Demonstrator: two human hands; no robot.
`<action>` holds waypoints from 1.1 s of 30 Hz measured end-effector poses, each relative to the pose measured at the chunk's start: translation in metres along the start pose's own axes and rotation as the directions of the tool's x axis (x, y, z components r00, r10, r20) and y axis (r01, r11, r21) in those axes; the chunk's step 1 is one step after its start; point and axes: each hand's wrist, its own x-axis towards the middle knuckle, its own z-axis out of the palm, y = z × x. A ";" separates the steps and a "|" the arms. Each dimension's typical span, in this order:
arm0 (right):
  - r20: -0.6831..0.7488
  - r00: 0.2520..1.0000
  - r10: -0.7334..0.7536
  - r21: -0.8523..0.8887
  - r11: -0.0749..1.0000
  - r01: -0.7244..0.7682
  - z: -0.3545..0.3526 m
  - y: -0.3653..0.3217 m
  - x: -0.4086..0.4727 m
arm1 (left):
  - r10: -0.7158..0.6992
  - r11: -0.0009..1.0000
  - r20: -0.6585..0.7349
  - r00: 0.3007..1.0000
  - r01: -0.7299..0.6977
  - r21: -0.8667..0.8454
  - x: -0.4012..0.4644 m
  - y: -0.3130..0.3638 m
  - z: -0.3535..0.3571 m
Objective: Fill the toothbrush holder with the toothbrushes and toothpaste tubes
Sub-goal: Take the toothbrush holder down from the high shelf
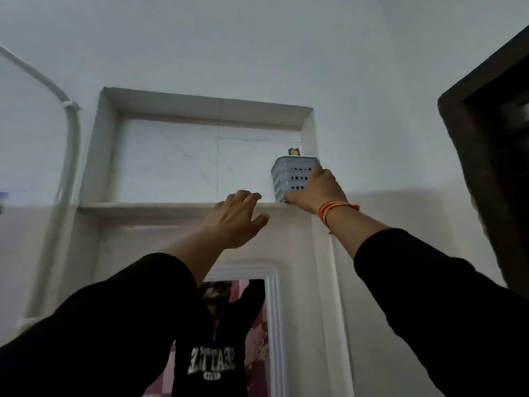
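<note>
Both arms reach up toward a niche set high in the wall, and both wear black sleeves. The right hand is at the right end of the ledge and grasps the holder: its fingers lie around the right side and the thumb presses near the bottom edge. An orange thread band is tied on the right wrist. The left hand is raised just below the ledge, to the left of the holder and not touching it; its fingers are spread and released, with nothing in them. There is one holder, grey-white, with rows of small holes, and it stands upright on the ledge in the right corner of the niche. One small colourful tip shows above its rim; what it belongs to I cannot tell. Under the niche hangs one mirror in a white frame, and the person's raised arms are reflected in it. One pipe runs down the wall at the left.
</note>
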 end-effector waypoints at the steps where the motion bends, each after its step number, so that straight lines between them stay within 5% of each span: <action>1: -0.002 1.000 -0.003 -0.036 0.999 0.003 0.007 0.004 0.011 | -0.015 1.000 0.012 1.000 0.015 0.027 0.011 -0.003 0.012; 6: -0.055 0.995 0.082 -0.024 0.996 -0.084 0.045 0.011 0.064 | -0.019 0.967 -0.091 0.996 0.042 0.252 0.031 -0.034 0.077; 11: -0.201 0.969 0.147 -0.008 0.988 -0.151 0.072 0.001 0.096 | 0.048 0.969 -0.234 0.971 0.011 0.247 0.041 -0.049 0.107; 17: -0.116 0.964 0.238 0.072 0.970 -0.231 0.079 -0.005 0.098 | 0.069 0.970 -0.211 0.975 -0.016 0.241 0.044 -0.055 0.108; 26: -0.130 0.964 0.232 0.336 0.925 -0.177 0.023 -0.024 0.045 | 0.012 0.997 -0.003 1.000 -0.012 0.080 0.035 -0.047 0.076; 33: -0.002 0.982 0.187 0.471 0.867 -0.164 0.013 -0.016 -0.051 | -0.034 0.972 -0.047 0.998 0.022 -0.234 -0.023 -0.035 0.063</action>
